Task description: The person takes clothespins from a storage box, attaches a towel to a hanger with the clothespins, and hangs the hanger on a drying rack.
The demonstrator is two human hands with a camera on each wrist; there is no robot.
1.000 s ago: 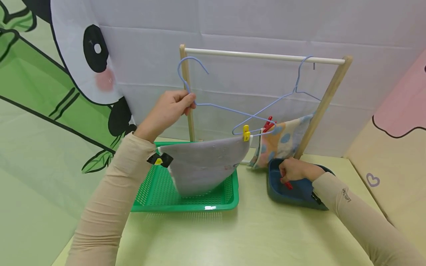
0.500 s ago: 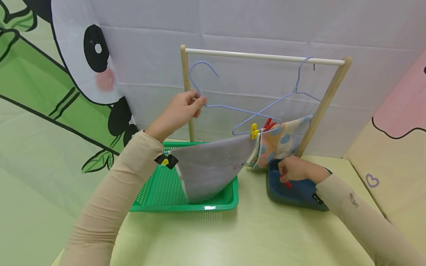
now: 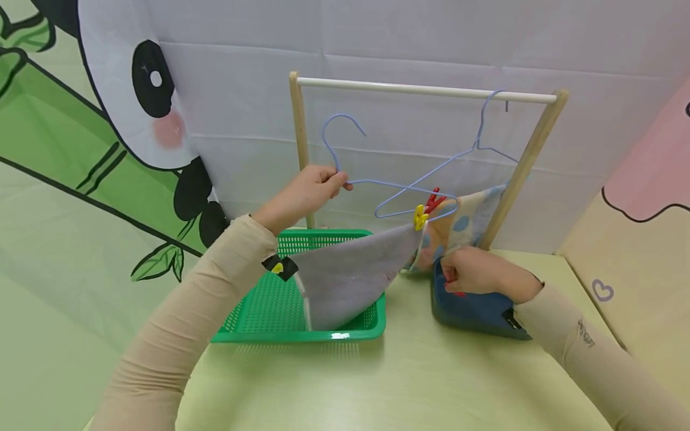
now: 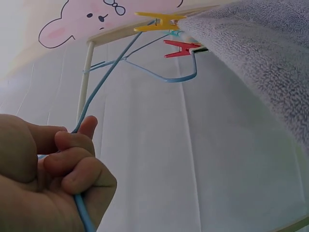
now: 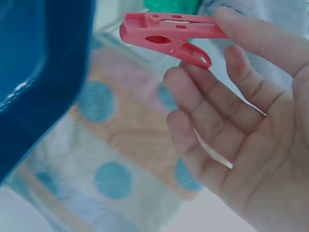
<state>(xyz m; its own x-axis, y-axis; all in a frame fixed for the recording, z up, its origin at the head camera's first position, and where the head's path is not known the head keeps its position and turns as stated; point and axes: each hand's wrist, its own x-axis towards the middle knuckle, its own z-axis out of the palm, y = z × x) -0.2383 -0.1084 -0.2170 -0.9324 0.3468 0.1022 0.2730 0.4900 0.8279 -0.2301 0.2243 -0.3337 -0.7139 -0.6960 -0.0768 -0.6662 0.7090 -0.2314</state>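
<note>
My left hand point(image 3: 318, 194) grips a blue wire hanger point(image 3: 396, 187) at the base of its hook, fingers curled round the wire in the left wrist view. A yellow clothespin point(image 3: 420, 217) fastens one corner of a grey towel point(image 3: 361, 272) to the hanger's right end. The towel sags down to the left, its lower edge over the green basket point(image 3: 299, 336). My right hand point(image 3: 485, 272) is over the dark blue bin point(image 3: 469, 317), pinching a red clothespin point(image 5: 164, 36) between thumb and fingers; the right wrist view shows it beside the bin's wall.
Behind stands a wooden rack with a white bar point(image 3: 426, 90). A second blue hanger point(image 3: 450, 160) hangs at its right end, holding a dotted towel point(image 3: 466, 221) with another red clothespin point(image 3: 433, 200). The right post point(image 3: 523, 170) rises behind the bin.
My left hand has moved right and a little down, bringing the hanger and grey towel along. My right hand has risen slightly in the bin with the red clothespin.
</note>
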